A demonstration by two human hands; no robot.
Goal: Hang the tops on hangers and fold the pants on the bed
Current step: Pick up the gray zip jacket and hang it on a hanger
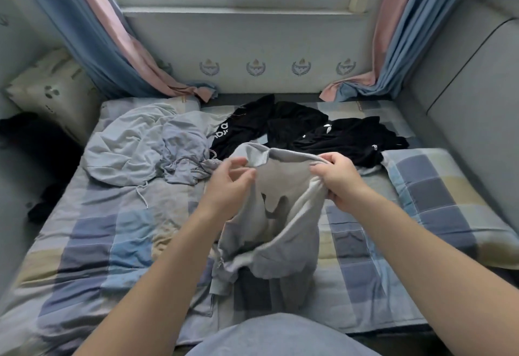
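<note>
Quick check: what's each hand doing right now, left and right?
Left hand: fingers half curled at the grey garment, touching its edge; a firm grip cannot be told.
Right hand: closed on the grey garment's upper edge, holding it up off the bed.

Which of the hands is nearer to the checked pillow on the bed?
The right. The right hand grips the grey garment close beside the checked pillow. The left hand is across the garment, farther from it.

2 bare forearms reach into view, no sleeves, watch or rings visible on the left hand (229, 184) or right hand (341, 180). A light blue-grey garment (280, 337) covers the torso below.
</note>
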